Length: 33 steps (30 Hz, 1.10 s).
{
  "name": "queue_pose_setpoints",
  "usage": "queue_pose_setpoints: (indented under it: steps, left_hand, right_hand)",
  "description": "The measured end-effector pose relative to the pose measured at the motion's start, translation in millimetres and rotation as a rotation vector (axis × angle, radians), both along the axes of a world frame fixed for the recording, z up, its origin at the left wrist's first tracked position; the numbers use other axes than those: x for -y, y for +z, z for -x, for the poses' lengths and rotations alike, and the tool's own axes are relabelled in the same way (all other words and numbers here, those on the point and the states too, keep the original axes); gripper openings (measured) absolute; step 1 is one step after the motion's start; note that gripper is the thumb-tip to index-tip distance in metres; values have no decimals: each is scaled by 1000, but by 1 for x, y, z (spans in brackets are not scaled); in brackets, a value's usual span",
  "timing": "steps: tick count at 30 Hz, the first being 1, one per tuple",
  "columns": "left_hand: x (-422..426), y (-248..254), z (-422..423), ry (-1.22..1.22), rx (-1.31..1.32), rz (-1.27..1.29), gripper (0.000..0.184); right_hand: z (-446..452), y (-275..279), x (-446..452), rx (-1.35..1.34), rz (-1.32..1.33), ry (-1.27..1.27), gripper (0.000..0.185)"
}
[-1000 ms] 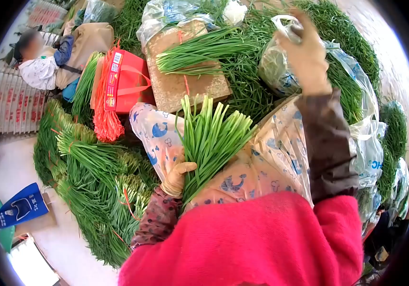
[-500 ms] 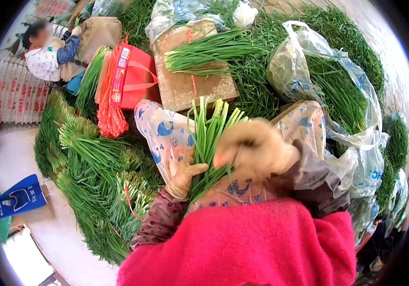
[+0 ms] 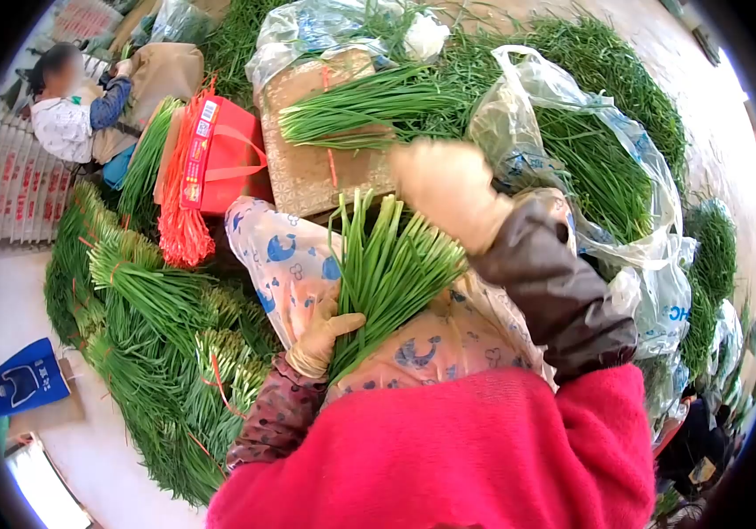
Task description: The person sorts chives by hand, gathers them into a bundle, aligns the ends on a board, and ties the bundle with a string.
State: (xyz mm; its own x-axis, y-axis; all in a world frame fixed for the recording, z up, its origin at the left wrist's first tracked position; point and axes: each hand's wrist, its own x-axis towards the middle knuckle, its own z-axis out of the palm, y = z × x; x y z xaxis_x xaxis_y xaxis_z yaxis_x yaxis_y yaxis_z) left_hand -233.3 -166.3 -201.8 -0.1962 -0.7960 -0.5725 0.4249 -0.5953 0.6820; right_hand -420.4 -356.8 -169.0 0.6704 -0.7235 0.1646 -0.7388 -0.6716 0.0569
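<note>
Up from over the bunch (image 3: 387,269) since half a second ago, the right hand (image 3: 453,194) blurs; its grip I cannot tell. The left hand (image 3: 323,339) clasps the bunch above the lap (image 3: 422,354), apparently keeping it gathered. Beyond, loose greens (image 3: 342,113) lie on a board (image 3: 307,187), seemingly within reach.

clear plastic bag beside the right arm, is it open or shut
Open: the mouth of the clear plastic bag is spread wide, and long green leaves show inside.

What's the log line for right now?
left hand: gripping green bunch | right hand: blurred, near brown board | second bunch: across board
</note>
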Motion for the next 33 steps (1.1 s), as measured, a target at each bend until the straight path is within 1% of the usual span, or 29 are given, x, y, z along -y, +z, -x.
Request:
queue_pose_setpoints:
  steps: [1,2,3,4,5,7,9,11,13,15,17,18,19,21,23,24,25,27,28,29,31,33]
  left_hand:
    - [0,0,0,-8,-8,0,70]
    - [0,1,0,2,-26,-16,70]
    - [0,2,-1,15,-43,-30,71]
    - [0,2,-4,23,-74,-45,67]
    - [-1,3,-4,23,-77,-40,67]
    - [-2,5,-5,71,-97,-12,66]
    - [-5,7,-10,87,-117,-28,66]
    - [-9,3,-12,134,-114,-14,65]
    - [-6,13,-9,207,-143,1,65]
    - [-2,19,-11,183,-120,31,65]
    - [-1,22,-10,191,-118,6,65]
    - [-2,20,-8,184,-100,4,65]
    - [-3,17,-9,173,-84,0,65]
    - [-3,10,-10,125,-49,42,67]
    - [-4,11,-5,130,-114,-23,68]
    - [-2,11,-2,139,-153,22,69]
    - [-3,7,-2,136,-161,22,69]
    - [-4,1,-4,92,-136,10,69]
    - [-5,2,-2,126,-119,21,67]
    - [-5,3,-4,118,-118,17,67]
    - [-6,5,-10,108,-207,-85,66]
    - [-8,2,-9,123,-201,-78,65]
  right_hand:
    - [8,11,23,121,-114,-172,8]
    - [21,22,42,293,-154,-347,15]
    - [34,33,62,492,-176,-508,22]
    - [56,31,84,785,-299,-562,30]
    - [75,31,97,791,-196,-528,49]
    - [90,28,91,834,-357,-513,68]
    - [104,15,57,772,-823,-342,81]
    - [111,-25,5,967,-1235,-166,93]
    - [113,-73,-39,1136,-1627,11,112]
    - [96,-80,-64,1140,-1588,112,105]
    - [68,-84,-75,1427,-1166,-18,92]
    - [64,-61,-68,1424,-1141,-206,77]
    - [61,-28,-66,1472,-1119,-316,57]
    - [66,-8,-51,958,-634,-64,47]
    - [55,26,-51,562,-507,69,39]
    - [40,33,-59,355,-440,5,38]
    - [29,20,-65,300,-354,-14,33]
    - [23,4,-60,383,-392,99,23]
    - [20,1,-56,387,-380,66,12]
    - [20,8,-42,298,-434,27,7]
    - [35,2,-9,619,-206,-54,7]
    - [59,5,18,776,-172,-385,10]
